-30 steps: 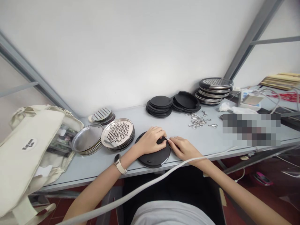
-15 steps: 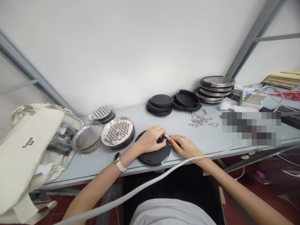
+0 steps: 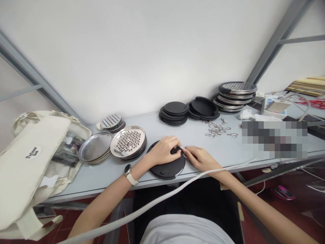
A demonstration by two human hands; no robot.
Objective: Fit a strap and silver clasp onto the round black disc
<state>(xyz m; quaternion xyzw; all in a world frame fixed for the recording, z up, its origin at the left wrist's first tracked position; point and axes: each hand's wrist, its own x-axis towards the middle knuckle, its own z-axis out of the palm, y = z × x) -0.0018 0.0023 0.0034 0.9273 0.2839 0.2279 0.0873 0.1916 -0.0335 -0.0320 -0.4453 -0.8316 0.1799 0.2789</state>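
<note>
A black round plate (image 3: 167, 169) with a raised, cut-out rim lies near the table's front edge. My left hand (image 3: 166, 149) lies across its top, fingers curled over and gripping it by its upper right part. Between the thumb and fingers of my right hand (image 3: 200, 158) is a small metal wire clip (image 3: 184, 153), held against the plate's right edge by the left fingertips. Where the clip meets the plate is partly hidden by my fingers. Several similar loose wire clips (image 3: 214, 129) lie in a pile beyond my right hand.
Stacked metal trays (image 3: 95, 147) and grater discs (image 3: 128, 142) stand to the left, beside a cream bag (image 3: 33, 162). Black plates (image 3: 175, 108) and black rings (image 3: 203, 107) are piled at the back. A taller grater stack (image 3: 237, 88) is farther right. A white cable (image 3: 152, 196) crosses in front.
The view has shifted very slightly. Both hands keep nearly the same place on the plate and clip, with only a tiny shift of the fingers at the clip.
</note>
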